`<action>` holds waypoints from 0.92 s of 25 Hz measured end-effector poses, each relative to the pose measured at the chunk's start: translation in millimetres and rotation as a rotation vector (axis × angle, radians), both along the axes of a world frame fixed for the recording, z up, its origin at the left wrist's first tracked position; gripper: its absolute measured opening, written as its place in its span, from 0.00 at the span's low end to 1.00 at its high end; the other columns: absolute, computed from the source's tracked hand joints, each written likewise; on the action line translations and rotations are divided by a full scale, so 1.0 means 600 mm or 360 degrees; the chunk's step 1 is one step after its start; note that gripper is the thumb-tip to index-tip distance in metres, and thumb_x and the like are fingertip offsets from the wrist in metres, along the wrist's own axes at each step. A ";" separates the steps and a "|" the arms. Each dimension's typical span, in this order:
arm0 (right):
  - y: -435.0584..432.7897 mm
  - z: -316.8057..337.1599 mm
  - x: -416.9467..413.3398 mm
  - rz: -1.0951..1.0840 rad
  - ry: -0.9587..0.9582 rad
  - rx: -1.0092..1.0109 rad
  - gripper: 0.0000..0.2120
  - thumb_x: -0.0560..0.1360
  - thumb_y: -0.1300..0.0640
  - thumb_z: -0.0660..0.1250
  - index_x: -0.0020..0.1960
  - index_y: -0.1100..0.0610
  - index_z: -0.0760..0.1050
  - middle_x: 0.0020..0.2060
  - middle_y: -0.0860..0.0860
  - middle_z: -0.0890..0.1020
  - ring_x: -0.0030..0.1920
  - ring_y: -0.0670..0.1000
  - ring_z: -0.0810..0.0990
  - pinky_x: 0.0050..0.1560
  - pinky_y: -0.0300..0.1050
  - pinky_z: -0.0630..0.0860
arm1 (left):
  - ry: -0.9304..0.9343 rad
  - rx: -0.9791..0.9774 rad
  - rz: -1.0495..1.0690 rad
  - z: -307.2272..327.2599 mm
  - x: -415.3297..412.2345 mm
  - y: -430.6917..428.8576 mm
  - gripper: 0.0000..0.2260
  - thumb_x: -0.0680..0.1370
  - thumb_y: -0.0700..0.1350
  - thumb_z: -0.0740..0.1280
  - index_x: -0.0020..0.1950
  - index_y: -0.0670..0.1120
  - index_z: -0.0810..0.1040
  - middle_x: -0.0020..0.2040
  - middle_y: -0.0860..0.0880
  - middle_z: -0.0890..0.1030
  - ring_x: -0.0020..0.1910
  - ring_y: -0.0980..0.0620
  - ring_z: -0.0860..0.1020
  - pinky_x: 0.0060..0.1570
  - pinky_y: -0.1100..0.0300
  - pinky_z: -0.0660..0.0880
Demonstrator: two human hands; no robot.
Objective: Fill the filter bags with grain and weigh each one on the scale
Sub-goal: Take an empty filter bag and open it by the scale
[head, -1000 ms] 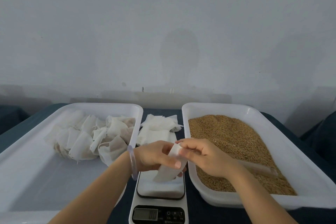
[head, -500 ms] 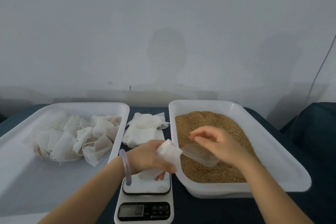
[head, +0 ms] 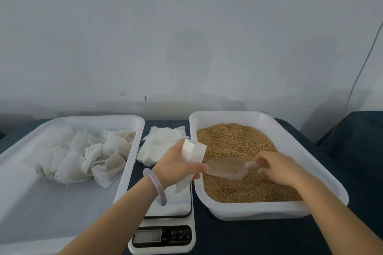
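The left hand [head: 176, 164], with a pale bracelet [head: 157, 188] on the wrist, has its fingers curled round a white filter bag [head: 193, 149]. It holds the bag upright above the scale [head: 163, 234], just beside the left rim of the grain tray [head: 269, 118]. The right hand [head: 277, 168] pinches the handle of a clear scoop [head: 226, 167]. The scoop lies low over the grain [head: 234, 141], its front end close to the left hand's fingers; it is blurred, so I cannot tell if it touches the grain.

Left of the scale stands a second white tray [head: 83, 119] with a heap of filled bags [head: 87, 155]. Between the two trays, behind the left hand, a pile of empty bags [head: 159, 143] lies on the dark surface [head: 238, 238]. The left forearm covers part of the scale's plate.

One second ago both hands were together on the bag and the scoop lay alone in the grain. Half a second ago the right hand had the scoop, its tip at the bag. Now that hand is farther to the right, and the bag stands higher in the left hand.
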State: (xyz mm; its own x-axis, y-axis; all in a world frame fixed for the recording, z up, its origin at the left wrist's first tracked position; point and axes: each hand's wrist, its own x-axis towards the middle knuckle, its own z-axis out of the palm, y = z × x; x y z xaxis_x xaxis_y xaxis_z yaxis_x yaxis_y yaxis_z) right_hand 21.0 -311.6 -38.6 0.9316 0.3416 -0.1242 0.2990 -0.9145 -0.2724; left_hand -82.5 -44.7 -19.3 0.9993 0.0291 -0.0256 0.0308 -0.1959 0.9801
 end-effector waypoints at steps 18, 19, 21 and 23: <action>0.012 -0.013 0.015 -0.0056 -0.0034 0.0098 0.14 0.76 0.51 0.65 0.61 0.42 0.74 0.50 0.37 0.78 0.52 0.43 0.76 0.65 0.54 0.67 | -0.0128 0.0424 0.0280 -0.006 0.017 0.017 0.19 0.65 0.47 0.77 0.48 0.52 0.70 0.41 0.48 0.79 0.33 0.57 0.81 0.32 0.64 0.79; 0.005 -0.010 0.015 -0.0054 -0.0062 0.0089 0.14 0.77 0.50 0.64 0.62 0.41 0.73 0.52 0.37 0.78 0.53 0.44 0.75 0.66 0.54 0.65 | -0.0145 0.0422 0.0270 -0.005 0.018 0.014 0.19 0.65 0.47 0.77 0.48 0.52 0.70 0.43 0.47 0.80 0.37 0.53 0.82 0.37 0.59 0.81; -0.005 -0.004 0.011 -0.0072 -0.0172 0.0037 0.14 0.77 0.49 0.64 0.62 0.40 0.72 0.54 0.37 0.77 0.57 0.45 0.74 0.67 0.53 0.61 | -0.0179 0.0433 0.0224 -0.002 0.023 0.006 0.19 0.65 0.47 0.77 0.49 0.53 0.70 0.46 0.47 0.79 0.44 0.49 0.80 0.42 0.53 0.81; -0.016 0.005 0.008 -0.0098 -0.0186 0.0065 0.15 0.77 0.49 0.64 0.63 0.40 0.71 0.57 0.39 0.78 0.59 0.45 0.74 0.67 0.53 0.60 | -0.0222 0.0451 0.0171 0.000 0.027 -0.003 0.19 0.66 0.48 0.77 0.49 0.53 0.70 0.46 0.49 0.78 0.44 0.51 0.78 0.38 0.59 0.78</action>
